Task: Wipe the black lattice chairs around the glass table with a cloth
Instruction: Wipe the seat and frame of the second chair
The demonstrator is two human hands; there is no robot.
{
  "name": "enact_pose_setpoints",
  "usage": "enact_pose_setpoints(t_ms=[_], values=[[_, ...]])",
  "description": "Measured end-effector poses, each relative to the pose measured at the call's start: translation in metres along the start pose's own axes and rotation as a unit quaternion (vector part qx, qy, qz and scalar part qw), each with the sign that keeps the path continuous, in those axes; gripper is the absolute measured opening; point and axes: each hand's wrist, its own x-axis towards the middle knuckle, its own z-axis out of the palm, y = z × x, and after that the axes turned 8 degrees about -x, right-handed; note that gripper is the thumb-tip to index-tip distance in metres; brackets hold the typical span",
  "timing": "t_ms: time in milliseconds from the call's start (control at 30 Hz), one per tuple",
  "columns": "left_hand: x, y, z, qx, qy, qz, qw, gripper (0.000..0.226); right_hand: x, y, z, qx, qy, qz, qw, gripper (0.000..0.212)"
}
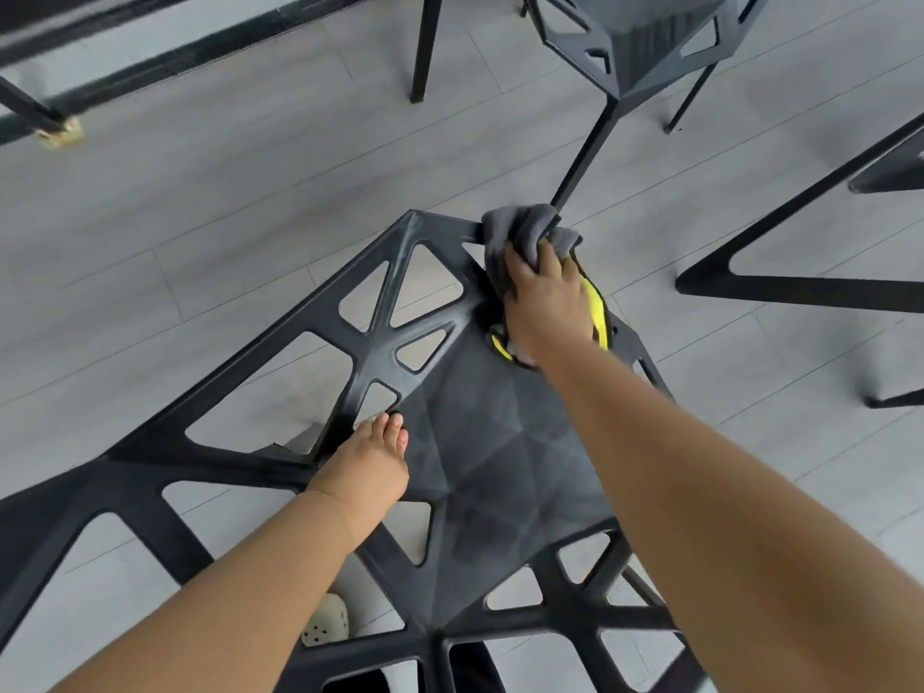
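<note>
A black lattice chair (495, 457) fills the middle of the head view, seen from above with its faceted seat and triangular cut-outs. My right hand (545, 297) grips a grey cloth with a yellow edge (525, 232) and presses it on the seat's far right corner. My left hand (370, 467) rests on the lattice at the seat's left side, its fingers curled over a strut beside a cut-out.
A second black lattice chair (645, 42) stands at the top right, one of its legs ending just beyond the cloth. Black frame parts of another chair (800, 282) lie at the right. The glass table's dark frame (150, 57) crosses the top left over grey floorboards.
</note>
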Motion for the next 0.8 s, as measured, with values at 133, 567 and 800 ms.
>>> enact_pose_setpoints(t_ms=[133, 567, 800], values=[[-0.004, 0.002, -0.005, 0.012, -0.001, 0.005, 1.0, 0.055, -0.1, -0.013, 0.055, -0.064, 0.08, -0.018, 0.995, 0.058], [-0.004, 0.009, -0.008, 0.085, -0.018, -0.003, 0.996, 0.065, -0.177, 0.025, 0.081, -0.028, 0.031, 0.07, 0.997, 0.079], [-0.004, 0.008, -0.011, 0.087, -0.027, -0.006, 0.996, 0.062, -0.105, 0.078, 0.037, 0.055, 0.004, 0.178, 0.982, 0.089]])
